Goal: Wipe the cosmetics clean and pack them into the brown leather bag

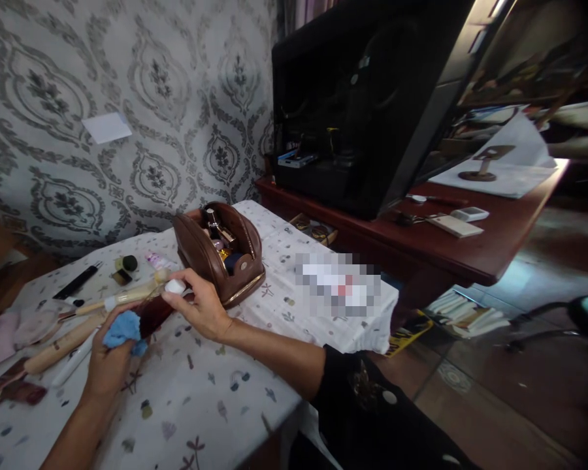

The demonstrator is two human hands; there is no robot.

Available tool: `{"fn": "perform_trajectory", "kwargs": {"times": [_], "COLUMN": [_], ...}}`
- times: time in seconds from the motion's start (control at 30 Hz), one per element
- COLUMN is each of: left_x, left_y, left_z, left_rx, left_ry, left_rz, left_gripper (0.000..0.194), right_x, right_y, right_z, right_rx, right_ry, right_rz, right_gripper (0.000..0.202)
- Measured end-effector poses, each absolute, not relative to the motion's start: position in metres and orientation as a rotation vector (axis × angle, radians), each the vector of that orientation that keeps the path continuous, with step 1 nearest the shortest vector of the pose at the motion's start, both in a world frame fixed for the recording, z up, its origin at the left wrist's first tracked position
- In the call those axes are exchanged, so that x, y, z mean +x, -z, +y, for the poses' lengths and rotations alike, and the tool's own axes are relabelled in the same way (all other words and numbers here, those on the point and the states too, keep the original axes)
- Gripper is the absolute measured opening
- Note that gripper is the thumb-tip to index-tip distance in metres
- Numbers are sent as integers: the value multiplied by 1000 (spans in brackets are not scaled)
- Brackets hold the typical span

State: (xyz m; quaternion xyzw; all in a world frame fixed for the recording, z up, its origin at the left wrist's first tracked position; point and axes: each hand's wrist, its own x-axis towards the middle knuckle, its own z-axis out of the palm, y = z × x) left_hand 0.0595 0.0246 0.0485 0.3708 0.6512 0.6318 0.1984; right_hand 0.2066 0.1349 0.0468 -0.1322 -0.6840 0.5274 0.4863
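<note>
Crumpled blue cloth [122,328] is held in my left hand [108,359], its fingers closed around it. Between my hands is a dark red item [155,314], partly hidden. A small white rounded object [175,286] is pinched between the thumb and fingers of my right hand [203,307]. Just behind my right hand stands an open brown zip bag [200,251] with small bottles and other cosmetics inside. Left of my left hand lie brushes and long-handled items [68,343].
The patterned cloth [215,398] covers the table. Farther left are a black comb-like item [77,281], a dark green round item [129,263] and a pink tube [155,260]. A television [353,111] stands on the reddish desk [470,258] at the right.
</note>
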Motion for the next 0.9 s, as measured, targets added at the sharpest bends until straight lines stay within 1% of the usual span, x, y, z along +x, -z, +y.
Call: {"fn": "perform_trajectory", "kwargs": {"times": [0.07, 0.17, 0.33, 0.43, 0.57, 0.7, 0.9], "left_x": [64, 74, 90, 98, 107, 118, 136], "left_y": [-56, -69, -87, -93, -98, -103, -122], "left_z": [25, 28, 37, 45, 57, 68, 89], "left_rx": [991, 875, 724, 715, 715, 769, 835], "left_ry": [-1827, -1901, -1959, -1965, -1945, -1914, -1890], "left_rz": [1744, 1625, 1559, 1450, 1309, 1211, 1238], "left_gripper": [39, 39, 43, 37, 31, 36, 40], "right_x": [208, 212, 223, 233, 245, 257, 273], "right_y": [-54, -66, -92, -108, -125, -139, -158], "right_z": [132, 131, 135, 141, 149, 161, 190], "right_rx": [-328, -308, -204, -129, -137, -149, -167], "right_ry": [-1265, -1240, -1246, -1192, -1062, -933, -846], "right_rz": [-1676, -1691, -1736, -1784, -1857, -1908, -1954], "right_gripper": [28, 28, 27, 26, 22, 19, 20]}}
